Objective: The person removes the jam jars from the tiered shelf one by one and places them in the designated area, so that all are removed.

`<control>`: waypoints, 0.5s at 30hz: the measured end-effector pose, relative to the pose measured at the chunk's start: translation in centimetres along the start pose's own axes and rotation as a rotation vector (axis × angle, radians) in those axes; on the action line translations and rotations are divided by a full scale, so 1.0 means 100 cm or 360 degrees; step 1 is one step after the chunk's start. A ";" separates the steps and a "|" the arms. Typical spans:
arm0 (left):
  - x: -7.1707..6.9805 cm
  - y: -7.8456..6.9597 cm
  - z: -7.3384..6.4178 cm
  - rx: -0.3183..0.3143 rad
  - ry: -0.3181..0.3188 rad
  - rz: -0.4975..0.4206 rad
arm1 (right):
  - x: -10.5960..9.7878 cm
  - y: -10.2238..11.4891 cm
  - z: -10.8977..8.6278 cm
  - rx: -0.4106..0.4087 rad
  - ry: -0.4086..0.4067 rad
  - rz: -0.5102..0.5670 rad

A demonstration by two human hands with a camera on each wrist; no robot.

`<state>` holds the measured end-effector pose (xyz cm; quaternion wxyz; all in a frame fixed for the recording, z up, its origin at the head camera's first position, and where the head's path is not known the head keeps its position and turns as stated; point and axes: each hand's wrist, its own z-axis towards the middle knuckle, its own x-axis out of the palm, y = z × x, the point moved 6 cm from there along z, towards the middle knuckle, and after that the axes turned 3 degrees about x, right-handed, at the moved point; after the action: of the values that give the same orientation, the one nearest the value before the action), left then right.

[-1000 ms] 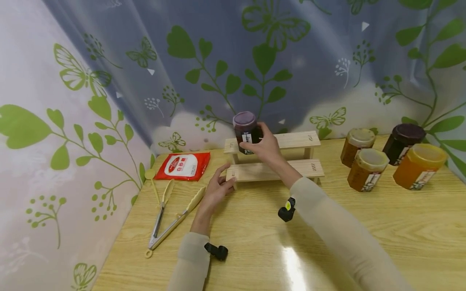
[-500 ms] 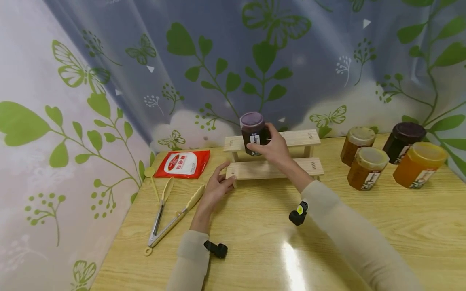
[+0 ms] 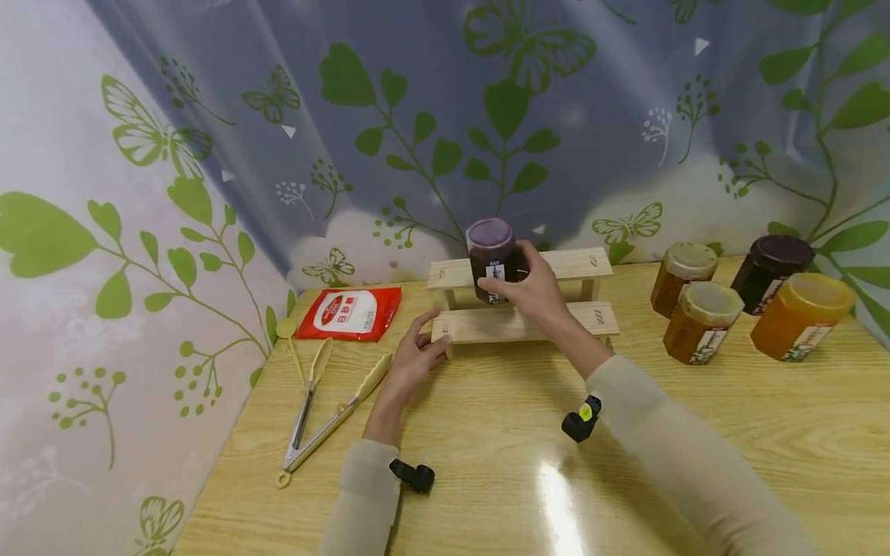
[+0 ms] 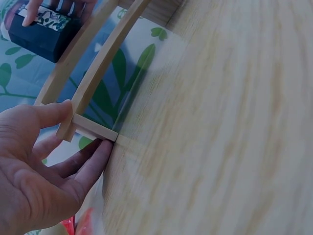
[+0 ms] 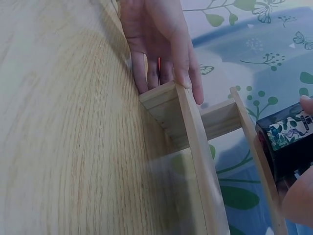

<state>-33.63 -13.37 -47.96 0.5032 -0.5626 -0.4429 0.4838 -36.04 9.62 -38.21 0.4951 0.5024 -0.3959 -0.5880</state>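
My right hand [image 3: 538, 292] grips a dark jam jar [image 3: 490, 245] with a purple lid, thumb in front and fingers round its far side. The jar stands upright at the left part of the upper step of a two-step wooden display rack [image 3: 480, 328]; in the right wrist view the jar [image 5: 288, 139] is right at that step's board. My left hand [image 3: 413, 359] holds the left end of the lower step. In the left wrist view its thumb lies on the board and its fingers [image 4: 100, 159] are against the rack's leg.
Several jars stand at the right: two with amber contents, such as the front one [image 3: 702, 324], a dark jar [image 3: 772, 270] and an orange jar [image 3: 803, 316]. At the left lie a red-and-white bag [image 3: 351, 315], spread tongs [image 3: 327, 428] and a yellow spoon [image 3: 287, 332]. A patterned curtain [image 3: 417, 154] hangs behind.
My right hand has moved the dark jam jar a little to the right along the upper step. My left hand has stayed at the rack's left end.
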 end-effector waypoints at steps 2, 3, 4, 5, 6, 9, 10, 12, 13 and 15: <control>0.000 0.000 0.001 0.0004 0.0001 -0.0007 | -0.002 0.002 -0.002 -0.0014 0.0002 -0.0016; 0.000 0.000 0.001 0.0007 0.0002 -0.0006 | -0.004 0.002 -0.003 -0.0017 0.0000 -0.0033; 0.000 -0.001 0.001 0.0009 0.0003 -0.0009 | -0.005 0.003 -0.004 -0.0019 0.0000 -0.0050; 0.000 0.000 0.001 0.0011 0.0003 -0.0007 | -0.007 0.003 -0.005 -0.0022 0.0002 -0.0068; 0.000 -0.001 0.001 0.0011 0.0003 -0.0003 | -0.008 0.004 -0.006 -0.0021 0.0002 -0.0092; 0.000 -0.001 0.000 0.0014 -0.0001 0.0010 | -0.014 0.005 -0.009 -0.0003 0.0007 -0.0143; 0.000 -0.001 0.000 0.0016 -0.0002 0.0014 | -0.015 0.006 -0.010 0.0004 0.0012 -0.0146; 0.000 -0.001 -0.001 0.0013 -0.0002 0.0011 | -0.020 0.006 -0.013 0.0023 0.0014 -0.0147; 0.000 -0.001 -0.001 0.0010 0.0000 0.0007 | -0.022 0.006 -0.014 0.0033 0.0014 -0.0143; 0.000 0.000 -0.001 0.0006 0.0000 -0.0001 | -0.028 0.005 -0.017 0.0049 0.0024 -0.0121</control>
<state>-33.52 -13.40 -47.93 0.5043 -0.5616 -0.4422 0.4844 -34.23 12.29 -37.48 0.4676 0.5291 -0.3818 -0.5963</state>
